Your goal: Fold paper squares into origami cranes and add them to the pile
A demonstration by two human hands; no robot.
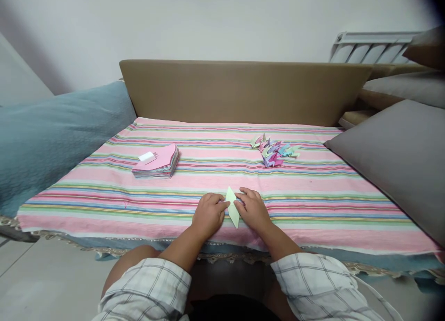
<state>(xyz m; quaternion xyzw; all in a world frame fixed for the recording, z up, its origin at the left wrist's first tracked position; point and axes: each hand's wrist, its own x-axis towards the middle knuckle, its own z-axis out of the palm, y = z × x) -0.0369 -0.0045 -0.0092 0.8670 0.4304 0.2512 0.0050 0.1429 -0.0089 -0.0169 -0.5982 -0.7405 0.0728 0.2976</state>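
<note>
A pale green folded paper (232, 212), shaped like a long diamond, lies on the striped cloth (222, 173) close to the front edge. My left hand (210, 213) grips its left side, thumb resting on the paper and fingers curled. From the other side my right hand (252, 209) pinches the right edge between thumb and forefinger. The diamond's upper and lower tips show between the hands. Beyond, to the right, sits a cluster of small folded paper cranes (273, 150) in several colours. On the left is a thick stack of coloured paper sheets (158, 163), pink on top.
A white plug adapter (147, 158) rests on the paper stack. The brown sofa back (243, 91) rises behind the cloth. Grey cushions (399, 149) lean at the right, and a blue-covered armrest (62, 135) bounds the left. A radiator (371, 47) is at the back right.
</note>
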